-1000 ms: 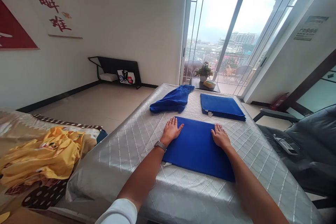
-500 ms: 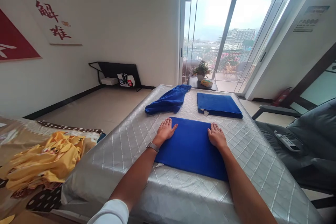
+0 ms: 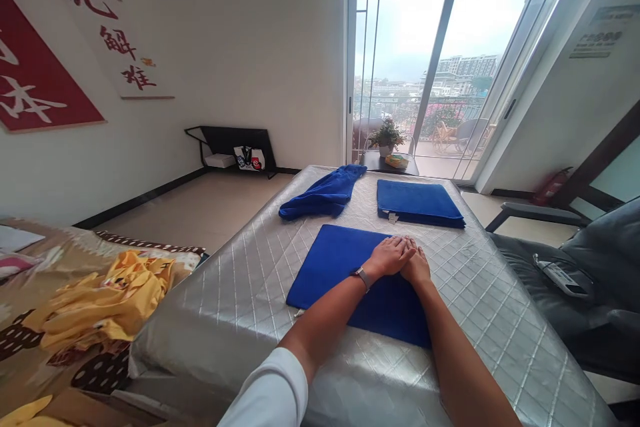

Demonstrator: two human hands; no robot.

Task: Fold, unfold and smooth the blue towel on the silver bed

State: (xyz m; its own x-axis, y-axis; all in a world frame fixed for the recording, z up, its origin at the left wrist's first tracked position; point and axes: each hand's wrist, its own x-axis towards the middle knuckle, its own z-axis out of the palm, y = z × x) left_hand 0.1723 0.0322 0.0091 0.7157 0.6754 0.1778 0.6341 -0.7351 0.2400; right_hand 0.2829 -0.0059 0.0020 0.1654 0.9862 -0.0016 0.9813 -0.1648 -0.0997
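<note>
A folded blue cloth (image 3: 330,257) lies flat on the silver quilted cover (image 3: 240,267) in front of me. My left hand (image 3: 389,256) reaches across to the cloth's far right corner, its fingers stretched out and laid against my right hand. My right hand (image 3: 417,265) rests at that corner too, fingers extended and partly hidden by the left. Neither hand grips anything. Beyond them sits a neat stack of folded blue cloth (image 3: 420,201) with a white tag. To its left a crumpled blue cloth (image 3: 325,195) lies loosely gathered.
Yellow clothing (image 3: 110,297) is heaped on a patterned blanket at the left. A dark armchair (image 3: 613,253) at the right holds a white handset (image 3: 560,277). Past the far edge stands a small table with a potted plant (image 3: 386,137), before a sliding glass door.
My left hand has moved right, from the cloth's left edge over to my right hand. The right hand stays near the right corner. The view has shifted slightly left.
</note>
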